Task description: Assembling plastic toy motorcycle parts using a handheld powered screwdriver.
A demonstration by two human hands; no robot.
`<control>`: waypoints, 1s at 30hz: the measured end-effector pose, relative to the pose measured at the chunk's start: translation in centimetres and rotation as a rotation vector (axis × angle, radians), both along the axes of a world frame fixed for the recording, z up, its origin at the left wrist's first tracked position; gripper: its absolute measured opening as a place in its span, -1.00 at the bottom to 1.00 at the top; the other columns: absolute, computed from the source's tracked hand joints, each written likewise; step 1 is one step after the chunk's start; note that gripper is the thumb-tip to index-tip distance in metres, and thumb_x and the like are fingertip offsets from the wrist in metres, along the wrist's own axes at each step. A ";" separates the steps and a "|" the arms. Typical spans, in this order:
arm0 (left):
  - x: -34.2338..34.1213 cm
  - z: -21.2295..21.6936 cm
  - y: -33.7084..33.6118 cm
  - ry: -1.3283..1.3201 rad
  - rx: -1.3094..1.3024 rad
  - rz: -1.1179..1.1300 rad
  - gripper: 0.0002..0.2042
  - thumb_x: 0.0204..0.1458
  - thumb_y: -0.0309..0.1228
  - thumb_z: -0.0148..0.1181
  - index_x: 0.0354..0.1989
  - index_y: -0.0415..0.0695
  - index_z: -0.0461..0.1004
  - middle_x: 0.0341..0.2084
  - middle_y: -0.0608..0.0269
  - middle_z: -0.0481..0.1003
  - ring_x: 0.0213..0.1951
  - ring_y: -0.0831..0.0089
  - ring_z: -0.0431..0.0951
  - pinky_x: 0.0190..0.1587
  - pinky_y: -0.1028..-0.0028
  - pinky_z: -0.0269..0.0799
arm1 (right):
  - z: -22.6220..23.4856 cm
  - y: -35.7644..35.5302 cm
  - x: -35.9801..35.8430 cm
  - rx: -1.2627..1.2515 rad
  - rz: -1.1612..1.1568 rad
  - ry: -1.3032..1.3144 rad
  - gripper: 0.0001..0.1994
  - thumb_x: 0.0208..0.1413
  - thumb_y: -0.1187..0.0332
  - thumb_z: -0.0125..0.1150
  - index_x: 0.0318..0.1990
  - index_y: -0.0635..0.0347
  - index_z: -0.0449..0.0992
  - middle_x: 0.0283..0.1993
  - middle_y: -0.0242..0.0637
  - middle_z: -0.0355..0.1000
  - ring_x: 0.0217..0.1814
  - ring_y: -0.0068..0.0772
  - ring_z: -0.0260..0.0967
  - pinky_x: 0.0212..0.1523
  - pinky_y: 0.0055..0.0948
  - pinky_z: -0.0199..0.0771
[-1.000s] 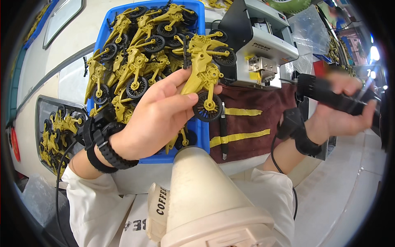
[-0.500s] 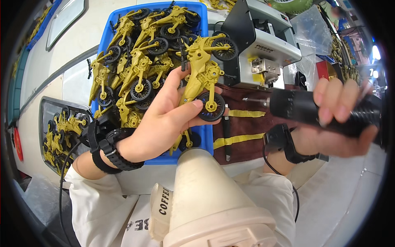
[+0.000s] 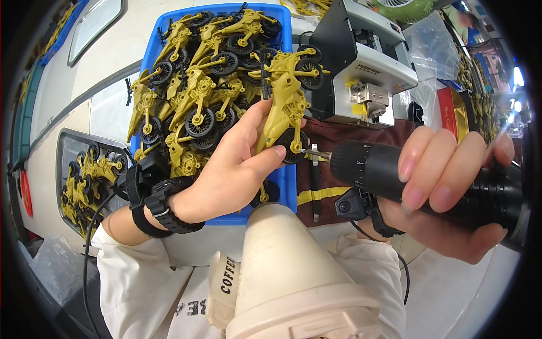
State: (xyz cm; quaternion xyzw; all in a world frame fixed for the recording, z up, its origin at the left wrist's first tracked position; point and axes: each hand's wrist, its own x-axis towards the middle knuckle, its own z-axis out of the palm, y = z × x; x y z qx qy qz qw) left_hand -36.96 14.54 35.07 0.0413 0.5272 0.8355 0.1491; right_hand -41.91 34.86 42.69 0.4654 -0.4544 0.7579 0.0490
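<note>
My left hand [image 3: 240, 164] grips a yellow toy motorcycle [image 3: 285, 104] with black wheels, tilted so that one wheel faces right. In my right hand [image 3: 446, 181] is a black electric screwdriver [image 3: 367, 164], lying almost level and pointing left. Its metal bit reaches the hub of the toy's lower wheel and appears to touch it. Behind the held toy, a blue bin [image 3: 292, 192] is piled with several similar yellow toy motorcycles [image 3: 197, 90].
A metal tray [image 3: 70, 138] at the left holds more yellow toys. Beyond the screwdriver stands a white and black machine [image 3: 367, 68] on a dark red cloth [image 3: 333, 214] with yellow strips. A red box [image 3: 449, 113] and clear plastic bag [image 3: 432, 48] are at the right.
My right hand has brought the screwdriver left, so its bit now meets the toy's lower wheel. My left hand still holds the toy, which has turned slightly.
</note>
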 end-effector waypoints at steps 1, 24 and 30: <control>0.0 0.0 0.0 -0.009 0.004 0.002 -0.39 0.10 -0.66 -0.14 0.36 -0.25 -0.10 0.18 0.03 0.25 0.15 0.35 0.36 0.17 0.37 0.30 | -0.1 -0.2 0.0 -0.012 -0.005 0.008 -0.34 0.08 -0.03 0.11 0.13 0.31 0.09 -0.42 -0.32 0.29 -0.55 -0.42 0.26 -0.32 -0.34 0.28; 0.1 0.5 -0.1 -0.391 0.190 0.011 -0.63 0.23 -0.53 -0.18 0.22 -0.23 0.19 0.03 0.24 0.40 0.03 0.54 0.42 0.07 0.48 0.37 | -1.2 -2.0 -1.4 0.184 0.187 0.102 -0.32 0.09 -0.08 0.17 0.15 0.20 0.07 -0.39 -0.31 0.38 -0.55 -0.38 0.36 -0.39 -0.34 0.39; -0.1 0.6 0.0 -0.388 0.223 -0.074 -0.62 0.21 -0.55 -0.21 0.21 -0.22 0.21 0.01 0.22 0.41 0.03 0.55 0.42 0.07 0.49 0.38 | 0.4 -1.6 -1.9 0.309 0.272 0.175 -0.32 0.10 -0.05 0.16 0.17 0.22 0.04 -0.40 -0.31 0.38 -0.56 -0.39 0.36 -0.38 -0.37 0.40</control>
